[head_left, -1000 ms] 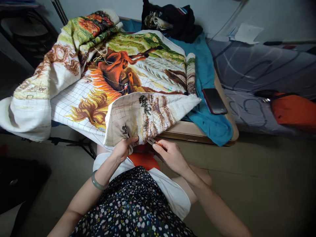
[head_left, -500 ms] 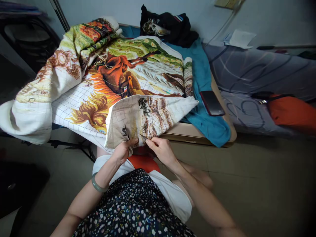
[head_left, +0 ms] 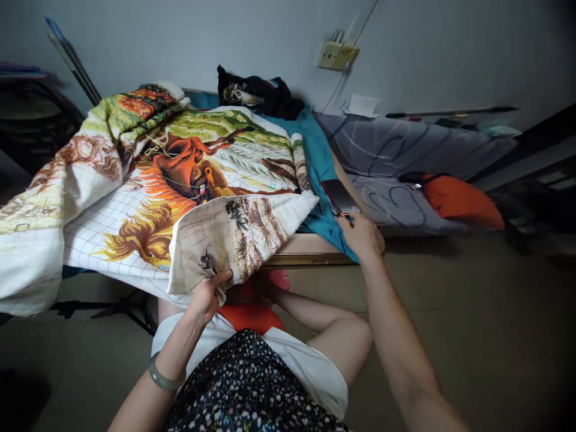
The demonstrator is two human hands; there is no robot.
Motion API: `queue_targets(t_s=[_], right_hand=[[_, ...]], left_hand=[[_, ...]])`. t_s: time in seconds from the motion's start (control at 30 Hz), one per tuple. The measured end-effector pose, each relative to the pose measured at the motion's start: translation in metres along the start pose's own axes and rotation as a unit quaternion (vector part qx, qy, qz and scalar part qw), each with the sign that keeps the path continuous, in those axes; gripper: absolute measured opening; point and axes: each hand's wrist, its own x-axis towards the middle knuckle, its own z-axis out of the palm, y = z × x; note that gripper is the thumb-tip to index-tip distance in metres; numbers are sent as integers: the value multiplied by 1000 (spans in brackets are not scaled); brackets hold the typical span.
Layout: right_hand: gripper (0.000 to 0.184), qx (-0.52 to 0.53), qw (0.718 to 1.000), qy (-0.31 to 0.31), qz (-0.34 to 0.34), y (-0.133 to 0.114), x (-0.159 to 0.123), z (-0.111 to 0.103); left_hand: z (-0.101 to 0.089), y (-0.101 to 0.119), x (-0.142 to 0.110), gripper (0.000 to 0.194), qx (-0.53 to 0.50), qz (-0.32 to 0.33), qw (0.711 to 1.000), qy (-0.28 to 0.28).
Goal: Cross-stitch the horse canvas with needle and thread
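Observation:
A large cross-stitch cloth [head_left: 270, 147] with a horse picture lies over the table, its near corner folded back to show the stitched reverse [head_left: 258, 234]. My left hand [head_left: 207, 299] pinches the lower edge of that folded corner between thumb and fingers. Off to the right, my right hand [head_left: 362, 235] is at the near edge of a dark phone [head_left: 341, 197]. Its fingers are closed around a small, thin item at the fingertips, too small to make out. Loose yarn strands [head_left: 157, 144] lie on the picture.
Under the cloth is a teal fabric [head_left: 317, 162] over the table. A black bundle [head_left: 265, 96] sits at the back by the wall socket [head_left: 337, 55]. Rolled cloth [head_left: 85, 150] hangs at the left. On the grey sofa [head_left: 382, 198] lies an orange bag [head_left: 463, 201].
My right hand has left the folded cloth and moved right to the phone's near edge. My left hand still grips the cloth. The head view has turned right and up.

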Motion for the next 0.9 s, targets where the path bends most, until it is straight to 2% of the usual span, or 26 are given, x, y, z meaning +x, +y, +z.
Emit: queue_targets(t_s=[0.07,0.13,0.23,0.3,0.4,0.5,0.6,0.67,0.7,0.73,0.77,0.8,0.87,0.9], right_hand=[[32,-6,997,54,-58,-18,-2,9],[26,70,985,47,-153,-48,-9,21],[26,127,937,-109,-308,-97,-16,45],[23,67,909,-187,-367,-122,-16,59],[21,-48,885,-243,-395,-141,-17,74],[21,-101,877,-239,-404,-147,-21,80],[16,-48,898,-226,-375,-143,-23,77],[12,80,925,-213,-304,-132,-21,68],[11,173,933,-199,-244,-124,-20,61],[9,274,930,-184,-163,-113,-19,53],[7,367,913,-159,-80,-100,-18,44],[8,439,891,-115,-9,-85,-19,35],[10,510,856,-25,82,-53,-24,17],[12,523,844,7,120,-36,-30,10]], left_hand=[[0,0,0,53,-1,1,1000,2],[-1,-1,1,51,0,4,1000,2],[-3,-1,2,51,1,11,1000,-5],[-4,-2,2,54,0,13,1000,-5],[-4,-3,2,55,4,13,1000,-8],[-2,-5,1,51,29,32,999,-9],[-5,-6,-2,42,74,99,992,-13],[-9,-7,-9,33,155,168,973,-16],[-12,-8,-13,29,219,206,954,-27],[-14,-9,-19,26,294,241,923,-53],[-15,-11,-25,25,372,279,880,-100],[-16,-14,-31,27,450,317,817,-173],[-14,-21,-40,31,565,386,654,-324],[-13,-25,-42,32,604,407,577,-369]])
